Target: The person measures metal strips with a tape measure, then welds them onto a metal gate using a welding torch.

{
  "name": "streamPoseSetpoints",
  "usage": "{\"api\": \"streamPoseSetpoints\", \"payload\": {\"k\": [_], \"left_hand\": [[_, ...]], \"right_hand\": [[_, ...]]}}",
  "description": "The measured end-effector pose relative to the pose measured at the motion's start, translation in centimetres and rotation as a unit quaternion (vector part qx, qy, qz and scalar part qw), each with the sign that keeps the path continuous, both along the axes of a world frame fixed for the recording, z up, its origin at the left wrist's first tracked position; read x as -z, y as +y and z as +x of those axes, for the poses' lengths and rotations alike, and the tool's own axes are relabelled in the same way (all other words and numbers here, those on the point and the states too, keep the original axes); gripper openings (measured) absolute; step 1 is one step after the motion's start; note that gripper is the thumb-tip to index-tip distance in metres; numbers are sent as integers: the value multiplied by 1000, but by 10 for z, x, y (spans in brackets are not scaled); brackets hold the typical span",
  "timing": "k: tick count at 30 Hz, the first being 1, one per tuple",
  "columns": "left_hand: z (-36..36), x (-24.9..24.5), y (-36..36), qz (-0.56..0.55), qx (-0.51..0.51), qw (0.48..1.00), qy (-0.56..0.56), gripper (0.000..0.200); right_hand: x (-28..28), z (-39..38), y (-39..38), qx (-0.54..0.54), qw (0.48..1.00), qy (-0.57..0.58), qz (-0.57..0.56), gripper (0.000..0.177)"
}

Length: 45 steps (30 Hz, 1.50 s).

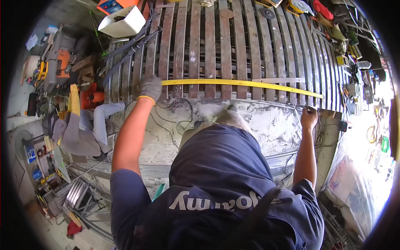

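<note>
A yellow measuring tape (227,82) stretches across the slatted metal surface (209,46), running crosswise over the bars near the edge closest to the person. The left hand (150,88), in a grey glove with a yellow cuff, is closed on the tape's left end. The right hand (309,117), ungloved, is curled at the near edge, just beside the tape's other end; whether it grips anything, I cannot tell. A flat metal strip (283,79) lies just beyond the tape's right half. Farther back are a white bin (125,30) and a black disc (268,13). Off to the left, well apart, is a co-worker (83,135) in jeans.
</note>
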State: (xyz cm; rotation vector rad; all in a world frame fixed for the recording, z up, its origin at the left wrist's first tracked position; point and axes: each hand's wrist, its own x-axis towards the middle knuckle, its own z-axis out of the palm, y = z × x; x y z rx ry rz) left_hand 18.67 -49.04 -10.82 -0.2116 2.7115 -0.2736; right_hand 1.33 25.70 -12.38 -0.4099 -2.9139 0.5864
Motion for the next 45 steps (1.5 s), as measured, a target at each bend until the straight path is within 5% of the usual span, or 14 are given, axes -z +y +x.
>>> {"api": "streamPoseSetpoints", "payload": {"k": [4,8,10,13,16,26,29,31,35,36,38,40,42,45], "left_hand": [[28,11,-48,33,92,993,61,30],[23,24,-53,54,98,992,57,24],[28,18,-59,71,97,990,73,23],[38,13,-63,109,119,983,92,26],[40,-13,-50,133,119,981,79,28],[20,-57,-8,153,105,982,18,32],[26,-52,-37,160,96,982,26,33],[39,-40,-72,161,97,981,56,34],[53,-36,-108,136,106,985,24,40],[54,-32,-109,144,115,982,47,44],[55,-20,-115,156,81,984,13,57],[60,-9,-129,140,74,987,6,58],[58,-23,-129,147,104,982,57,43],[62,-26,-138,107,99,989,18,32]], "right_hand": [[10,4,-46,-67,997,-11,29,38],[-17,-6,-123,-37,980,-177,-80,44],[4,-16,-143,7,898,-272,-346,41],[-8,-13,-193,-21,775,-450,-443,52],[-25,-9,-236,-38,693,-424,-582,45],[44,-53,-161,174,805,-128,-552,36],[47,-70,-115,313,840,-62,-440,40],[131,-96,-43,346,896,-51,-272,42],[77,-78,-85,339,874,-113,-330,67],[143,-98,-39,271,929,-199,-157,81],[175,-115,1,83,914,-335,212,84],[126,-101,-24,179,917,-338,-117,48],[262,-141,79,60,972,-219,-61,97],[165,-104,-15,282,913,-138,-259,85]]}}
